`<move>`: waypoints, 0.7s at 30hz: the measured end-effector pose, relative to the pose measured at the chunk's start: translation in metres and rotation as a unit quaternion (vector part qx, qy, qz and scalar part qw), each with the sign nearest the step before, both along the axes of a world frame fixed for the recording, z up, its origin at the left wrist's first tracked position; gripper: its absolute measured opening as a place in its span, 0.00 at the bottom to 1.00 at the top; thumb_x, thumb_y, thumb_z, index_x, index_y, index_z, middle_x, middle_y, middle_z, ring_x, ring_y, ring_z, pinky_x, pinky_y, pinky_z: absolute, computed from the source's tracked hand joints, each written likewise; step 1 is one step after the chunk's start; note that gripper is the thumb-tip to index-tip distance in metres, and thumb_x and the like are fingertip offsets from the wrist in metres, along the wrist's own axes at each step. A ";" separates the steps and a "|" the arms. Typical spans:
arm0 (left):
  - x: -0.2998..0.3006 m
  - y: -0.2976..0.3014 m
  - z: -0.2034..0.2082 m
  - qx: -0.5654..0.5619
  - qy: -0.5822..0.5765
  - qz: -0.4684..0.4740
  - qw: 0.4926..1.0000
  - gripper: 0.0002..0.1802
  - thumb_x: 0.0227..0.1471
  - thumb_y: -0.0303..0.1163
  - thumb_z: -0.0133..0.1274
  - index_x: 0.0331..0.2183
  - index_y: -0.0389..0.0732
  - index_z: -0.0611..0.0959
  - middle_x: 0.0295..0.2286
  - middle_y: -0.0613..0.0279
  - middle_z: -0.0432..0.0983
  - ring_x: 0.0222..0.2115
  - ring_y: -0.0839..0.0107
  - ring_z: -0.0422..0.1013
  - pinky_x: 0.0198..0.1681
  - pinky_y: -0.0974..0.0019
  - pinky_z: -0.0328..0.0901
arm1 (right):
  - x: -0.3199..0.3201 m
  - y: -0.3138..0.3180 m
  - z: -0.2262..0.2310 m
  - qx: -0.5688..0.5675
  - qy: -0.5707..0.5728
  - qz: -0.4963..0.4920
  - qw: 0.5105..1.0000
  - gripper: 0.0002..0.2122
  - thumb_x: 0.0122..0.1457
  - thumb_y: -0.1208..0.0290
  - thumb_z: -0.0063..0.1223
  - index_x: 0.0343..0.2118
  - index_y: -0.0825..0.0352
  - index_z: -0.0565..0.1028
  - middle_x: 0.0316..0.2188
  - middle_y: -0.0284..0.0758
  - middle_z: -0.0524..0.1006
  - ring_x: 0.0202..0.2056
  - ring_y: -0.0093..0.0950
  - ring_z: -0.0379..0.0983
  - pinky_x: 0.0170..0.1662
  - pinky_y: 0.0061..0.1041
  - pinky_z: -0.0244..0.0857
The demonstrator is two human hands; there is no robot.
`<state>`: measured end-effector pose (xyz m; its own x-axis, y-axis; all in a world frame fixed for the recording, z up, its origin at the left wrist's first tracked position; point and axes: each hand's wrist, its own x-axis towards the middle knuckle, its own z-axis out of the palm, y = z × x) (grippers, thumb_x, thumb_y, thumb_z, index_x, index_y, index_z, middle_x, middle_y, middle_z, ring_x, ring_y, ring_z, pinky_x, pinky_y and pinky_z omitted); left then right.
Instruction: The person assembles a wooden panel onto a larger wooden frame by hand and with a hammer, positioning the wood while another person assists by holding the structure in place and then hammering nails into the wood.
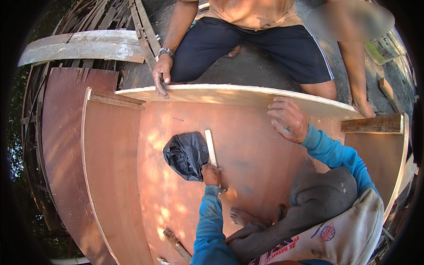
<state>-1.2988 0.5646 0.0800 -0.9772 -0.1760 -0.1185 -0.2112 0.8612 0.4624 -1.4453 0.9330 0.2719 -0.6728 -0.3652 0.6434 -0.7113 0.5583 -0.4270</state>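
My left hand, in a blue sleeve, is closed around the lower end of a pale wooden stick that lies on the reddish plywood sheet. A crumpled black plastic bag sits just left of that hand. My right hand grips the near edge of a long pale plywood board standing on edge across the sheet. A person in dark shorts sits opposite, with one hand pressed on the board's left end and the other hand down at its right end.
A second reddish panel with a wooden batten lies to the left. Curved planks and stacked slats are at the top left. A short wooden block lies at the right and a small stick near my bare foot.
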 end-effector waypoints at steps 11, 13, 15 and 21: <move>0.052 0.074 -0.026 0.143 -0.048 0.002 0.989 0.12 0.49 0.29 0.57 0.29 0.35 0.70 0.28 0.46 0.69 0.33 0.47 0.66 0.37 0.52 0.61 | 0.067 -0.075 -0.151 0.210 -0.166 0.286 0.920 0.23 0.52 0.70 0.52 0.53 0.64 0.66 0.55 0.42 0.64 0.59 0.42 0.57 0.61 0.43 0.51; 0.070 0.094 -0.043 0.170 -0.029 -0.007 0.985 0.12 0.50 0.29 0.56 0.29 0.34 0.70 0.27 0.45 0.69 0.30 0.46 0.67 0.35 0.52 0.62 | 0.076 -0.080 -0.159 0.242 -0.172 0.307 0.904 0.23 0.53 0.70 0.50 0.54 0.63 0.66 0.57 0.42 0.63 0.61 0.42 0.54 0.63 0.44 0.47; 0.068 0.117 -0.047 0.159 -0.027 -0.072 0.984 0.11 0.51 0.29 0.55 0.29 0.34 0.70 0.27 0.44 0.69 0.30 0.45 0.67 0.35 0.52 0.63 | 0.090 -0.068 -0.202 0.299 -0.134 0.309 0.893 0.23 0.54 0.70 0.48 0.54 0.62 0.66 0.58 0.42 0.61 0.62 0.42 0.52 0.64 0.46 0.45; 0.063 0.136 -0.015 0.241 -0.118 -0.091 0.959 0.12 0.53 0.35 0.55 0.30 0.37 0.71 0.26 0.44 0.71 0.29 0.46 0.68 0.33 0.53 0.64 | 0.103 -0.065 -0.202 0.360 -0.129 0.339 0.860 0.16 0.53 0.71 0.47 0.46 0.61 0.72 0.43 0.38 0.71 0.51 0.37 0.65 0.57 0.45 0.54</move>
